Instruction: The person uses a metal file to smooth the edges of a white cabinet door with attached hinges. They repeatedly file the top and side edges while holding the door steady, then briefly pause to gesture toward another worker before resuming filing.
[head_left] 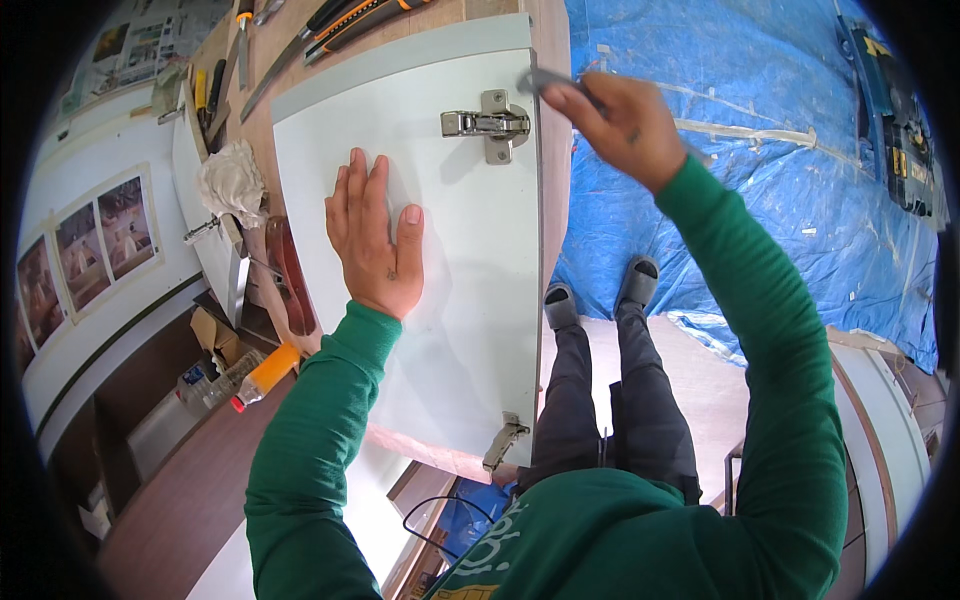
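White panel (460,285) is laid flat on the wooden surface (553,45), w/ upper hinge (492,125) & lower hinge (507,441) mounted along its R side. L hand (378,245) is placed palm-down on the panel: grip spread flat, thumb out, nothing held. By R hand (630,130) a grey tool (546,82) is held, grip closed round it; it's blurred, so type can't be told. It's positioned by the panel's R edge, near the upper hinge; contact can't be confirmed.

For a good result, panel should be pinned firmly w/ L palm, L fingers held clear of the tool's path, tool guided evenly, hinge not knocked.

Containers: orange bottle (270,373) w/ red cap is seen L of the panel, contents unclear. Clear bottles (230,374) are set beside it, fill unclear. Cardboard box (213,335) is unsealed, inside not shown.
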